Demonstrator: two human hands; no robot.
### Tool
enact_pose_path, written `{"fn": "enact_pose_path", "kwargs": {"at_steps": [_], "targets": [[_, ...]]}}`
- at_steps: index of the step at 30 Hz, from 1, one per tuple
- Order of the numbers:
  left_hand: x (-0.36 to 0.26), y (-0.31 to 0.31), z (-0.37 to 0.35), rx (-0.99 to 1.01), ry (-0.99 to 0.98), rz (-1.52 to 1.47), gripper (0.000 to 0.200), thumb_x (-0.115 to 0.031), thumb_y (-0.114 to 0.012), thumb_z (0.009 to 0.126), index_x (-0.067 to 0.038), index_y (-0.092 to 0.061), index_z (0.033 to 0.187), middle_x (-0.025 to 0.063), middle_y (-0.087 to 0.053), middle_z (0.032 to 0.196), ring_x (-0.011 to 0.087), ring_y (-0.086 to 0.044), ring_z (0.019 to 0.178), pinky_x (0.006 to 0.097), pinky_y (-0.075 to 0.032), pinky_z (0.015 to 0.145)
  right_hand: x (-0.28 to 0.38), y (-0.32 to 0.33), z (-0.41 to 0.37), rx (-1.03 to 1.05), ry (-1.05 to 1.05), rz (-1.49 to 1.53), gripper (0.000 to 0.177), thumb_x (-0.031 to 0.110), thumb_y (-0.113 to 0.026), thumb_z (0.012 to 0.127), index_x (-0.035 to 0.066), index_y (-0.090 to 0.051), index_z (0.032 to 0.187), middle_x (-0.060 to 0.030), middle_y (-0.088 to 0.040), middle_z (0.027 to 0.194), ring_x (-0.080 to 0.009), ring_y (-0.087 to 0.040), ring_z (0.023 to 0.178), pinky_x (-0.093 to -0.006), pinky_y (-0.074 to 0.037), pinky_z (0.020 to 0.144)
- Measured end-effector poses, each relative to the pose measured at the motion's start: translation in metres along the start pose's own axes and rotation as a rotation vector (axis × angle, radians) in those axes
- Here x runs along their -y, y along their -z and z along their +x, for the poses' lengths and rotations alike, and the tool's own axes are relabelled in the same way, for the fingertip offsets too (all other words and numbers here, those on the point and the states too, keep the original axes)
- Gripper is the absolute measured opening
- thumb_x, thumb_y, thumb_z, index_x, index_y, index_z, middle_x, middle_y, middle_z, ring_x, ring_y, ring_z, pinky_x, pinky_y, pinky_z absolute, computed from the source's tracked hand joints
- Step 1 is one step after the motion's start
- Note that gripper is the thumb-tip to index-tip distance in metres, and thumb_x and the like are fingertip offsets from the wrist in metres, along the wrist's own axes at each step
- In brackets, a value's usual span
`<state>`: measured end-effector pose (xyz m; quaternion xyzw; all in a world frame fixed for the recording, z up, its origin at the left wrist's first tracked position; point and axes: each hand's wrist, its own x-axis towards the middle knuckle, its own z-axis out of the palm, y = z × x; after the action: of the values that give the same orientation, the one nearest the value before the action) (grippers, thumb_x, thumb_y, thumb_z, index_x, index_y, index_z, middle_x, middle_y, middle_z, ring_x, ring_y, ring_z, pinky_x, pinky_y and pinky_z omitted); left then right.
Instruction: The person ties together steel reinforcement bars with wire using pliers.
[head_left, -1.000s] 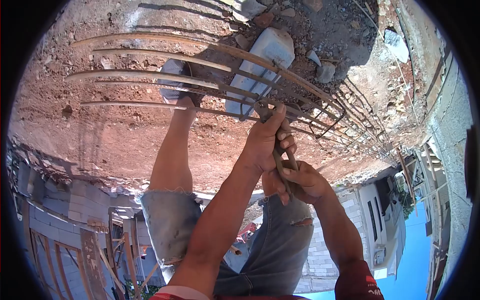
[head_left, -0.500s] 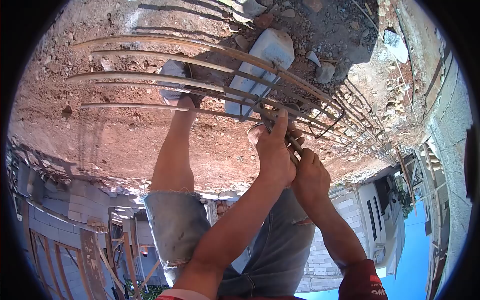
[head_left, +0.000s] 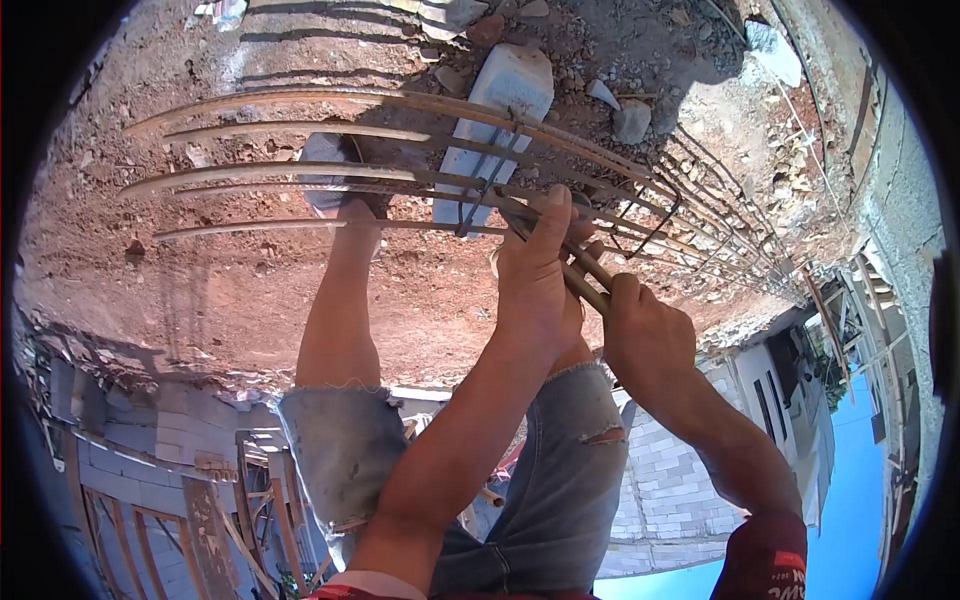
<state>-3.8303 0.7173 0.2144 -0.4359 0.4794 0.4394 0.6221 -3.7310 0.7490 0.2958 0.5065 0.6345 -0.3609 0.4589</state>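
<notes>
My left hand (head_left: 535,265) is closed around a long-handled metal tool that looks like pincers (head_left: 592,268), with its thumb against a steel bar. My right hand (head_left: 648,325) grips the ends of the handles, just right of the left hand. The tool's head lies by the long rebar rods (head_left: 290,172) and is partly hidden by my left hand. Thin bent steel stirrups (head_left: 488,180) cross the rods left of my hands, and another stirrup (head_left: 655,232) stands to the right. Whether tie wire is between my fingers, I cannot make out.
A pale block (head_left: 515,80) lies under the rods. Rubble such as a grey stone (head_left: 632,122) is scattered on reddish soil (head_left: 240,290). My shoe (head_left: 330,165) is beneath the rods at left. A concrete edge (head_left: 900,220) runs along the right; block walls (head_left: 675,480) stand behind.
My right hand has moved right and slightly away from my left hand, and more of the tool's handles shows between them. My left hand stays at the rods. The whole view has shifted slightly.
</notes>
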Motion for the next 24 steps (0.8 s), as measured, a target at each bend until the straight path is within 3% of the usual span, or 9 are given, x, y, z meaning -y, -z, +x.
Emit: {"fn": "enact_pose_path", "kwargs": {"at_steps": [4, 5, 7, 8, 11, 16, 18, 20, 24], "targets": [[-0.008, 0.022, 0.016, 0.017, 0.257, 0.0, 0.035, -0.042, -0.058, 0.093, -0.007, -0.061, 0.094, -0.0024, -0.056, 0.067, 0.008, -0.05, 0.058, 0.0251, -0.042, 0.055, 0.014, 0.02, -0.01, 0.24, -0.074, 0.522, 0.031, 0.023, -0.062, 0.087, -0.005, -0.052, 0.096, -0.0168, -0.061, 0.072, -0.0315, -0.062, 0.059, -0.0445, -0.051, 0.057], [-0.002, 0.04, 0.025, 0.326, 0.357, -0.313, 0.038, -0.046, -0.058, 0.091, -0.008, -0.061, 0.091, -0.0017, -0.057, 0.067, 0.008, -0.051, 0.057, 0.0257, -0.044, 0.053, 0.014, 0.014, -0.01, 0.239, -0.072, 0.527, 0.031, 0.023, -0.062, 0.087, -0.005, -0.052, 0.096, -0.0168, -0.061, 0.072, -0.0315, -0.062, 0.059, -0.0445, -0.051, 0.057], [0.001, 0.058, 0.034, 0.655, 0.47, -0.612, 0.048, -0.057, -0.056, 0.088, -0.009, -0.064, 0.084, -0.0005, -0.058, 0.065, 0.0106, -0.053, 0.054, 0.0284, -0.048, 0.054, 0.016, -0.004, -0.01, 0.666, -0.304, 1.632, 0.032, 0.024, -0.062, 0.087, -0.006, -0.055, 0.097, -0.0143, -0.058, 0.069, -0.0262, -0.059, 0.057, -0.0425, -0.051, 0.059], [0.002, 0.055, 0.031, 0.654, 0.479, -0.605, 0.048, -0.057, -0.056, 0.088, -0.009, -0.064, 0.084, -0.0005, -0.058, 0.065, 0.0106, -0.053, 0.054, 0.0284, -0.048, 0.054, 0.018, -0.005, -0.009, 0.659, -0.306, 1.641, 0.032, 0.024, -0.062, 0.087, -0.006, -0.055, 0.097, -0.0143, -0.058, 0.069, -0.0262, -0.059, 0.057, -0.0425, -0.051, 0.059], [-0.005, 0.013, -0.001, -0.041, 0.163, -0.076, 0.042, -0.05, -0.059, 0.09, -0.008, -0.061, 0.095, 0.0011, -0.061, 0.073, 0.0145, -0.058, 0.064, 0.0332, -0.052, 0.061, 0.026, -0.011, -0.006, 0.142, -0.181, 0.417, 0.023, 0.018, -0.058, 0.087, -0.004, -0.053, 0.09, -0.022, -0.063, 0.077, -0.037, -0.065, 0.067, -0.046, -0.051, 0.058], [-0.003, 0.048, 0.02, -0.045, 0.222, 0.144, 0.044, -0.052, -0.057, 0.09, -0.009, -0.062, 0.094, 0.001, -0.06, 0.071, 0.0117, -0.057, 0.063, 0.0292, -0.051, 0.057, 0.029, -0.045, -0.021, -0.118, -0.111, 0.354, 0.024, 0.014, -0.058, 0.086, -0.003, -0.051, 0.1, -0.0237, -0.063, 0.078, -0.0409, -0.064, 0.065, -0.0471, -0.051, 0.055], [-0.007, 0.069, 0.033, 0.701, 0.586, -0.466, 0.052, -0.057, -0.051, 0.091, -0.008, -0.064, 0.082, 0.0001, -0.056, 0.064, 0.0111, -0.055, 0.055, 0.0279, -0.049, 0.053, 0.029, -0.054, -0.021, -0.1, 0.029, 0.887, 0.03, 0.013, -0.058, 0.087, -0.004, -0.049, 0.109, -0.0254, -0.063, 0.078, -0.0397, -0.065, 0.063, -0.0463, -0.051, 0.052], [-0.009, 0.068, 0.031, 0.682, 0.608, -0.46, 0.061, -0.062, -0.047, 0.09, -0.006, -0.065, 0.075, -0.0001, -0.055, 0.061, 0.0121, -0.055, 0.051, 0.0288, -0.05, 0.051, 0.038, -0.043, -0.016, 0.405, -0.255, 1.492, 0.034, 0.014, -0.058, 0.087, -0.005, -0.049, 0.114, -0.028, -0.063, 0.08, -0.0402, -0.065, 0.064, -0.0459, -0.051, 0.053], [-0.007, 0.013, -0.004, -0.122, 0.178, 0.271, 0.055, -0.059, -0.055, 0.088, -0.005, -0.061, 0.077, 0.003, -0.052, 0.06, 0.0135, -0.054, 0.052, 0.0295, -0.051, 0.051, 0.04, -0.073, -0.011, -0.197, -0.159, 0.516, 0.028, 0.018, -0.06, 0.087, -0.004, -0.049, 0.099, -0.024, -0.063, 0.072, -0.0382, -0.064, 0.057, -0.0458, -0.051, 0.049]]}}
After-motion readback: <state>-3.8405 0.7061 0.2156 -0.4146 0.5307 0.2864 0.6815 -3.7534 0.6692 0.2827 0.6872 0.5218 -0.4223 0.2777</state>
